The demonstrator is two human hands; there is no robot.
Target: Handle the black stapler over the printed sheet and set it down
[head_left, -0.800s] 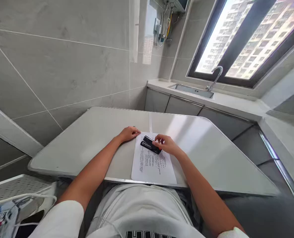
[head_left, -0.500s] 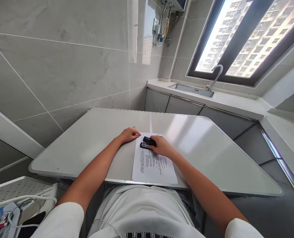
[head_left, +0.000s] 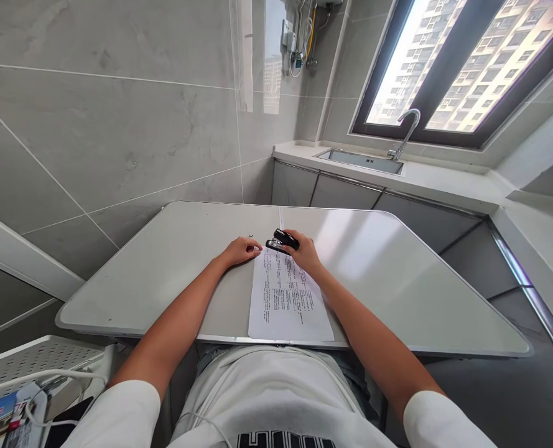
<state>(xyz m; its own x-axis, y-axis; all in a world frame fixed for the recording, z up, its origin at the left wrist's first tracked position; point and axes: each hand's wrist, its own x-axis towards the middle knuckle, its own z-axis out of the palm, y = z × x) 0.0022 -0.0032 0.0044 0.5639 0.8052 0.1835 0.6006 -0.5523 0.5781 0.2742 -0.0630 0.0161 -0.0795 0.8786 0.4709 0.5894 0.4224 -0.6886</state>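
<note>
A printed sheet of paper (head_left: 288,302) lies on the grey folding table (head_left: 388,280), its near edge at the table's front. My right hand (head_left: 305,252) is closed round a black stapler (head_left: 280,240) at the sheet's far edge, the stapler's jaws pointing left. My left hand (head_left: 241,251) rests on the table at the paper's top left corner, fingers curled, fingertips touching the sheet's edge.
A tiled wall runs along the table's left and far side. A counter with a sink (head_left: 362,160) and tap (head_left: 404,130) stands at the back right under a window. A white perforated shelf (head_left: 28,361) with cables sits at the lower left.
My right hand closed on the stapler and carried it from the upper part of the page to the sheet's far edge. The left hand stayed at the corner.
</note>
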